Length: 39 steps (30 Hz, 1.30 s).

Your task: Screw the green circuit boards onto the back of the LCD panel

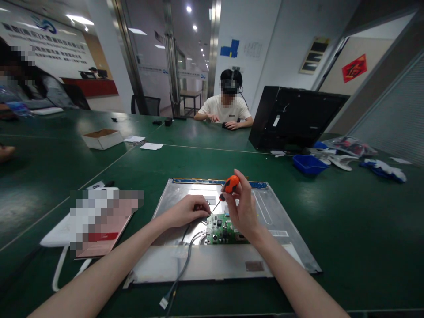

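Green tabletop point(351, 229) carries a metal panel point(225, 265), with a circuit board point(218, 226) lying on its middle. The right hand point(244, 210) pinches a screwdriver point(231, 183) between thumb and fingers, tip slanting down near the board's upper-left corner. Beside that corner, the left hand point(187, 208) curls its fingers together; whether they grip anything, I cannot tell. Cables point(188, 256) trail toward the near edge.

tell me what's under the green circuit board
Under the green circuit board is a silver metal panel, visible around it. Whatever lies directly beneath the board is covered and can't be seen; the right hand also hides part of the board.
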Each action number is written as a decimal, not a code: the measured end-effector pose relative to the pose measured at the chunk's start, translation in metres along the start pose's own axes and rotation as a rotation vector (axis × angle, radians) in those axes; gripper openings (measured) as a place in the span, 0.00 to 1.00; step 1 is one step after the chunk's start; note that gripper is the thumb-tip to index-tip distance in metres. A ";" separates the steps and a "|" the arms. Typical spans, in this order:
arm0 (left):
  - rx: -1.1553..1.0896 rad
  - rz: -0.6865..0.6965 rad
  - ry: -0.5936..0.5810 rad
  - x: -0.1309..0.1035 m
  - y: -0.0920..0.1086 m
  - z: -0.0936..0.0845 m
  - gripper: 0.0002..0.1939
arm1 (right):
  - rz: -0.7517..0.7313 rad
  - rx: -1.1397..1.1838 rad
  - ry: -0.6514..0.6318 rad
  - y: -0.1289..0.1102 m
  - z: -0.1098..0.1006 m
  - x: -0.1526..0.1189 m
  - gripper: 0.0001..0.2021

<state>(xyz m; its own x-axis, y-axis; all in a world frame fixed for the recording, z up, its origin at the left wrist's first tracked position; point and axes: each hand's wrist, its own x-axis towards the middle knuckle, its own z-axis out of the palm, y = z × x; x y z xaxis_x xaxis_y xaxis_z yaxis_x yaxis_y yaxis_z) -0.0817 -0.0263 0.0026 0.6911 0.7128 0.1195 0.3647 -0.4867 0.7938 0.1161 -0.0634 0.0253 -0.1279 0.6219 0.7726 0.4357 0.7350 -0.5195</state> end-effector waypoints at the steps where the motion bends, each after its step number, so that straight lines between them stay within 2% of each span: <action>1: -0.001 0.003 -0.003 0.000 -0.001 0.000 0.04 | 0.005 0.008 -0.007 0.000 0.001 -0.001 0.30; 6: 0.002 0.005 -0.014 -0.001 -0.003 0.000 0.04 | 0.069 0.046 -0.040 0.003 0.007 -0.004 0.30; 20: -0.088 -0.025 -0.031 0.000 -0.004 0.000 0.04 | 0.032 0.021 -0.087 0.002 0.012 -0.002 0.30; 30: -0.051 0.021 -0.025 0.000 -0.006 0.000 0.05 | -0.047 -0.039 -0.073 0.000 0.010 -0.001 0.31; 39: -0.046 0.003 -0.032 0.000 -0.005 -0.001 0.04 | -0.002 -0.009 -0.156 -0.006 0.003 0.000 0.35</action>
<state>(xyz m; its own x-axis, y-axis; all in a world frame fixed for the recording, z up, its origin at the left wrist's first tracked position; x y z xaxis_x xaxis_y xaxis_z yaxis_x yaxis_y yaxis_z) -0.0835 -0.0237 -0.0006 0.7118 0.6947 0.1035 0.3339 -0.4643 0.8203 0.1105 -0.0666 0.0272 -0.2650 0.6552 0.7075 0.4432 0.7344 -0.5141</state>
